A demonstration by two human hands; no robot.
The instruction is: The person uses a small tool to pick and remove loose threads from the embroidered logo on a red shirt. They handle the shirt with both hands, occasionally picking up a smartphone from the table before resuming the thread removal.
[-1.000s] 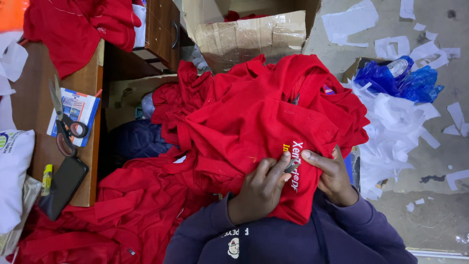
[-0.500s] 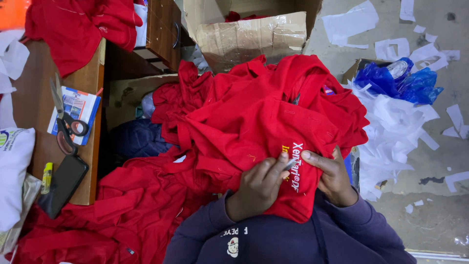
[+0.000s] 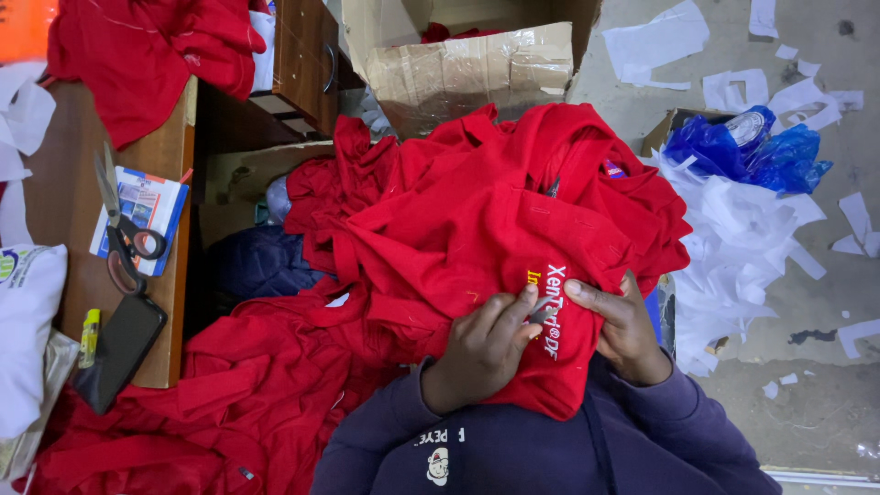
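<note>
- Lower centre of the frame: the left hand presses its curled fingers onto a red shirt lying in the person's lap, right beside the embroidered lettering.
- The right hand pinches the same cloth from the other side, thumb stretched toward the left.
- Something small and dark sits between the thumbs; I cannot tell what it is.
- This shirt looks mid-handling; a heap of red garments at lower left waits, more lie at the upper left.
- Scissors rest untouched on the wooden table at left.
- The cardboard box at top hides its contents.
</note>
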